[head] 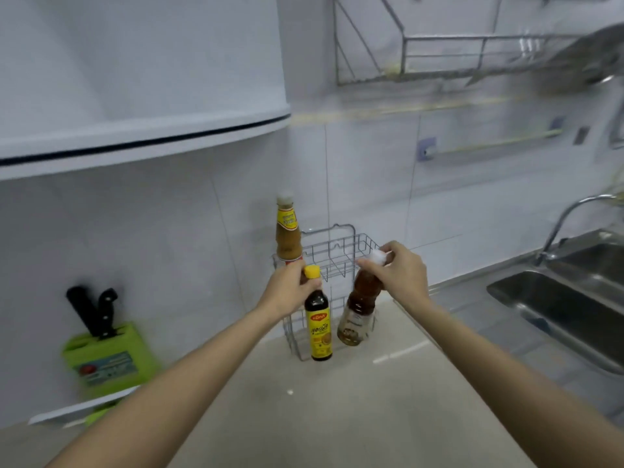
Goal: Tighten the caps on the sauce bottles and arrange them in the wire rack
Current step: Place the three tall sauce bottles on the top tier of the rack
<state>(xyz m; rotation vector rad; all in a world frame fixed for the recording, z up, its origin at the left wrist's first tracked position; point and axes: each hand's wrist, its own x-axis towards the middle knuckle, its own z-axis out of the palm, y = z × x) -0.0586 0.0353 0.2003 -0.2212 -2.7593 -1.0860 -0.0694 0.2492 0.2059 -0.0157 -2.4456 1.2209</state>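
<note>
Two bare hands work at a kitchen counter (337,417). The left hand (287,288) is clamped on the neck of a dark yellow-capped soy sauce bottle (317,327). The right hand (400,271) pinches the white cap of a tilted amber sauce bottle (359,309). Both bottles stand before the wire rack (337,255) near the counter's back edge, an orange sauce bottle (288,231) at its left end

A single wide-angle view looks from head height forward and down over the tabletop (354,400), with both forearms reaching away from the lens toward the wire rack (337,255) against the tiled wall (371,180). The rack sits near the picture's middle, close enough to read bottle labels, while the sink (557,305) lies at the right edge and a green knife block (108,356) at the left. Straight edges bow toward the borders.
</note>
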